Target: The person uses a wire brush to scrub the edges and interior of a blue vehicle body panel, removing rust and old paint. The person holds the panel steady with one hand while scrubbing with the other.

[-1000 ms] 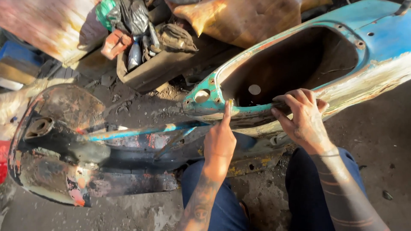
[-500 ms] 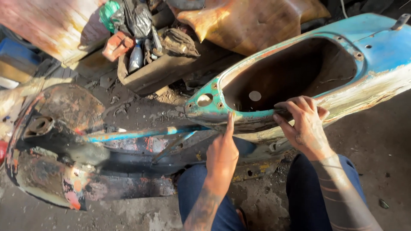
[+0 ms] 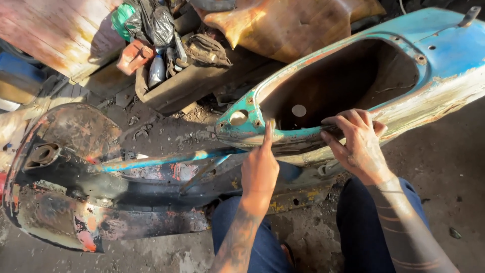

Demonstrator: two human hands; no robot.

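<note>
A worn scooter body shell, blue with peeling paint and rust, lies across the ground in front of me. Its open seat cavity is dark inside. My right hand grips the near rim of that cavity, fingers curled over the edge. My left hand rests against the same rim further left, thumb pointing up beside a round hole in the teal front tip. The blackened, rusty front leg shield and floorboard stretch to the left. My knees in blue trousers sit below the shell.
A box of bottles, rags and tools stands behind the shell. A brown curved panel lies at the top. A reddish board leans at the upper left. The ground is dirty concrete with debris.
The view has drifted slightly, so the shell sits lower and further right in frame. Both hands keep their places on the cavity rim.
</note>
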